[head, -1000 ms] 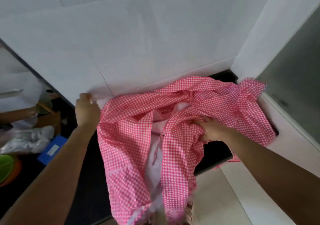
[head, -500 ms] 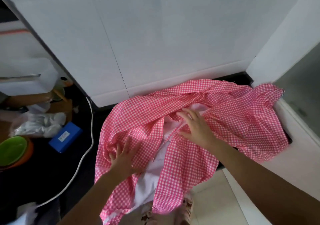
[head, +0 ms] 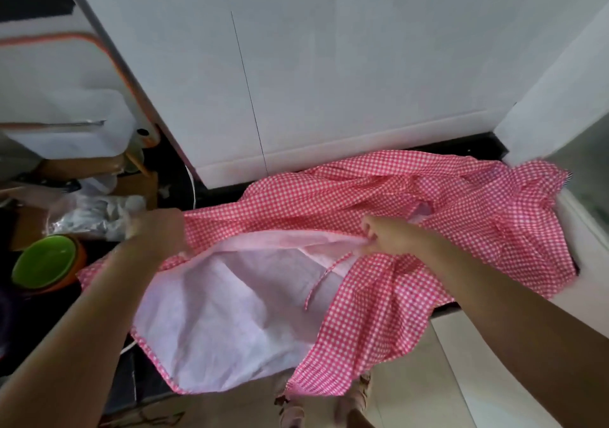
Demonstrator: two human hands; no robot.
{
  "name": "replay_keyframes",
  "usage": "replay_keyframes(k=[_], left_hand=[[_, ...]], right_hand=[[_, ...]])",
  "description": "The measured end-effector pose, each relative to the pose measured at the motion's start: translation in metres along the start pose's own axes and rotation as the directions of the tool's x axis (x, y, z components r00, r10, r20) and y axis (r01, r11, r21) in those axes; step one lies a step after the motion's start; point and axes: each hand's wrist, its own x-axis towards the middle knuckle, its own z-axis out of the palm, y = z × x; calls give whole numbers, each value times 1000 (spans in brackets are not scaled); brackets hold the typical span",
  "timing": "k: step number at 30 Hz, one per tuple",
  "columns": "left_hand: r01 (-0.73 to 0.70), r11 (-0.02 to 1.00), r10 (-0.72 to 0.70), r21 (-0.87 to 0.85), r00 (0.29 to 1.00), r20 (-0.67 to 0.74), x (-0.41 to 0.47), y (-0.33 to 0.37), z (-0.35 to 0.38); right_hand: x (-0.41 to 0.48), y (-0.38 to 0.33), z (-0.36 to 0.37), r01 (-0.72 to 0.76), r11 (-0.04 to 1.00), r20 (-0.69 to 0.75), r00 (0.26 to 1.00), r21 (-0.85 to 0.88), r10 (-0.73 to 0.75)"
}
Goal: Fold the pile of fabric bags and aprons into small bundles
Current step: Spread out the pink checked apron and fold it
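Note:
A pink-and-white checked apron (head: pixel 379 203) lies spread over a dark counter (head: pixel 217 195), its pale pink inner side (head: pixel 227 312) turned up in the middle and its lower part hanging over the front edge. My left hand (head: pixel 158 233) grips the apron's edge at the left. My right hand (head: pixel 385 233) pinches the same folded edge near the middle, beside a thin tie strap (head: pixel 324 279). The edge is stretched taut between both hands.
White wall tiles (head: pixel 329 65) stand behind the counter, and a white ledge (head: pixel 590 230) runs along the right. At the left are a green bowl (head: pixel 44 261), a clear plastic bag (head: pixel 92 216) and a white appliance (head: pixel 59 98). Beige floor tiles (head: pixel 461 378) show below.
My left hand slid left and took hold of the apron's edge. My right hand closed on that edge, and the pale inner side now faces up, spread wide.

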Motion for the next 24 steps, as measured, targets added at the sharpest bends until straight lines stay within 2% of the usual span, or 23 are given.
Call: replay_keyframes(k=[2,3,4,6,8,10,12,14,15,17,20,22,24], left_hand=[[-140,934,121,-328,990,-78,-4,28,5],[-182,897,157,-403,983,-95,-8,46,14],[-204,896,185,-394,979,-87,-11,63,24],[-199,944,207,-263,978,2,-15,91,50],[-171,958,185,-232,982,38,-19,103,76],[-168,894,152,-415,986,-71,-23,110,90],[-242,811,193,-533,970,-147,-32,117,91],[-287,733,263,-617,956,-132,-42,123,91],[-276,703,285,-655,954,-95,-49,124,93],[-210,738,245,-642,969,-35,-65,126,100],[-45,923,105,-383,985,138,-87,131,112],[25,943,61,-333,968,245,-96,135,119],[40,934,57,-356,965,256,-94,138,125]], right_hand=[[5,-9,-11,1,1000,-80,997,30,1],[7,-13,-14,15,1000,-137,990,16,-13],[10,-16,-15,36,999,-229,973,-4,-36],[19,-22,-13,96,995,-444,892,-3,-88],[28,-33,-12,159,987,-533,835,-3,-136],[39,-43,-8,122,992,-447,887,-9,-113],[47,-45,-2,-38,999,-294,955,-25,29],[52,-40,6,-175,984,-229,960,-34,163],[52,-36,10,-197,980,-230,955,-30,185],[55,-22,18,-195,981,-226,955,-2,189],[57,4,26,-210,978,-136,968,11,210],[58,16,27,-209,978,-97,974,-22,206],[56,17,21,-206,978,-68,977,-24,204]])
